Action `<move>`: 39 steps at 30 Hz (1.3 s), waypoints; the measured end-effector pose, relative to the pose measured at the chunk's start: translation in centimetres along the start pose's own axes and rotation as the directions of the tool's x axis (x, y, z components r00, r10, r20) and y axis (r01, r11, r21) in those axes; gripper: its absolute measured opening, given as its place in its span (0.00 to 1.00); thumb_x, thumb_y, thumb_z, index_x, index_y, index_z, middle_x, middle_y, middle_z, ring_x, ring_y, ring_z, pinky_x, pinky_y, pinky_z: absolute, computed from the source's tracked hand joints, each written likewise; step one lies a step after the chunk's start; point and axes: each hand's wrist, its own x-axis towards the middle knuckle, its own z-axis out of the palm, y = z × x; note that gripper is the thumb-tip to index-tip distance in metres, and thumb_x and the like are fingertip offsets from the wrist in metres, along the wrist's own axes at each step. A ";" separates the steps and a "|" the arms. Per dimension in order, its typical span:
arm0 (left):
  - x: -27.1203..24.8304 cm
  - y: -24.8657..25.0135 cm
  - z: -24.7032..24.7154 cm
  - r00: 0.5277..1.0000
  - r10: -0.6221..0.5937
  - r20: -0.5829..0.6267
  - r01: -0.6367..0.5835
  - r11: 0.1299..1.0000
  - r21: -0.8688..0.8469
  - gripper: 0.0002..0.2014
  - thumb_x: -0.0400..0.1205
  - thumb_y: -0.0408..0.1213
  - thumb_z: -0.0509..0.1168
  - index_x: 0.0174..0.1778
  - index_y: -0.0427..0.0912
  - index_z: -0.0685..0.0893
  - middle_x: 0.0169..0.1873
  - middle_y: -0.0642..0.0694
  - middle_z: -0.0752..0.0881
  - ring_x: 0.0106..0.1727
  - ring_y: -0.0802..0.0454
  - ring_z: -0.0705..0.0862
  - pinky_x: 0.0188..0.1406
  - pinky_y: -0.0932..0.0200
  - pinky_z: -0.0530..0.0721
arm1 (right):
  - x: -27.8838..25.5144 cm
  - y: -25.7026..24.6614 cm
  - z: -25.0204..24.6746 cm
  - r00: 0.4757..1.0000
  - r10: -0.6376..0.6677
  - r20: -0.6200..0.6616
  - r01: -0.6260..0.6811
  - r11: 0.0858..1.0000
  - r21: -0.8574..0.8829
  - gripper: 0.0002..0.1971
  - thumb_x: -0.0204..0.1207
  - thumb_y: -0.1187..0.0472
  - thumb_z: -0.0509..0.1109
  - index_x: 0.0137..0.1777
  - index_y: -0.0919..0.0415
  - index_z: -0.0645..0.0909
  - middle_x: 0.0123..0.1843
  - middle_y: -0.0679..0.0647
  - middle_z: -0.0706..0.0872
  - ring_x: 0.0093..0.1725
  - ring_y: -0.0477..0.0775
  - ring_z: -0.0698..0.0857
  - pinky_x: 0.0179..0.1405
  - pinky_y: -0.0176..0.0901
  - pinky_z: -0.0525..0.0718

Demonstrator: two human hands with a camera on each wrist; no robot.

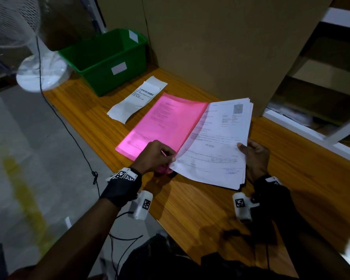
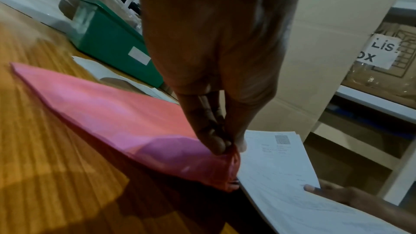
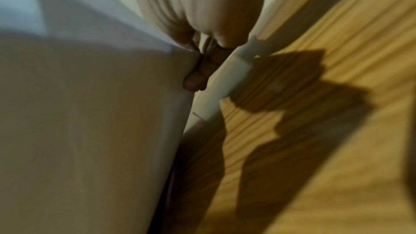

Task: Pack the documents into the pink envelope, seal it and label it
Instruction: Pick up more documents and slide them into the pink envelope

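The pink envelope (image 1: 162, 122) lies on the wooden table (image 1: 210, 209), print showing faintly through it. My left hand (image 1: 160, 156) pinches its near open edge between thumb and fingers; in the left wrist view the left hand (image 2: 223, 145) lifts the pink envelope (image 2: 117, 116) by that edge. My right hand (image 1: 253, 156) grips the right edge of the white documents (image 1: 218, 142), thumb on top, their left side tucked at the envelope's mouth. The white documents (image 2: 279, 172) reach that mouth. The right wrist view shows the right hand (image 3: 198, 70) against the paper stack (image 3: 90, 131). A barcode label strip (image 1: 137, 100) lies behind the envelope.
A green bin (image 1: 107, 59) stands at the back left of the table. A tall cardboard sheet (image 1: 220, 47) rises behind the papers. A white fan (image 1: 34, 71) with a black cord stands left on the floor. Shelving (image 1: 321, 98) runs along the right.
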 end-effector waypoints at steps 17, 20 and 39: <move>0.6 0.5 1.6 0.996 0.085 0.020 -0.086 0.933 0.350 0.16 0.74 0.38 0.73 0.57 0.38 0.88 0.49 0.42 0.91 0.45 0.48 0.88 0.47 0.55 0.87 | -1.8 -0.8 2.1 0.988 0.084 0.133 -0.098 0.990 0.105 0.13 0.77 0.68 0.74 0.61 0.65 0.87 0.55 0.57 0.92 0.49 0.54 0.92 0.45 0.45 0.90; 1.3 0.9 1.8 0.994 0.086 0.060 -0.105 0.835 0.540 0.13 0.71 0.46 0.68 0.44 0.40 0.86 0.41 0.41 0.87 0.41 0.40 0.86 0.36 0.52 0.83 | -1.7 -0.8 2.6 0.988 0.093 0.121 -0.108 0.986 0.125 0.14 0.76 0.68 0.75 0.62 0.67 0.86 0.56 0.58 0.92 0.49 0.56 0.92 0.46 0.48 0.90; 3.6 0.4 1.2 0.994 0.065 -0.088 -0.009 0.854 0.520 0.07 0.72 0.28 0.64 0.31 0.40 0.85 0.34 0.40 0.89 0.35 0.39 0.87 0.31 0.54 0.82 | -3.6 -1.0 8.0 0.990 0.133 0.050 -0.141 0.966 0.219 0.13 0.77 0.72 0.73 0.61 0.70 0.86 0.54 0.60 0.91 0.46 0.54 0.91 0.45 0.44 0.90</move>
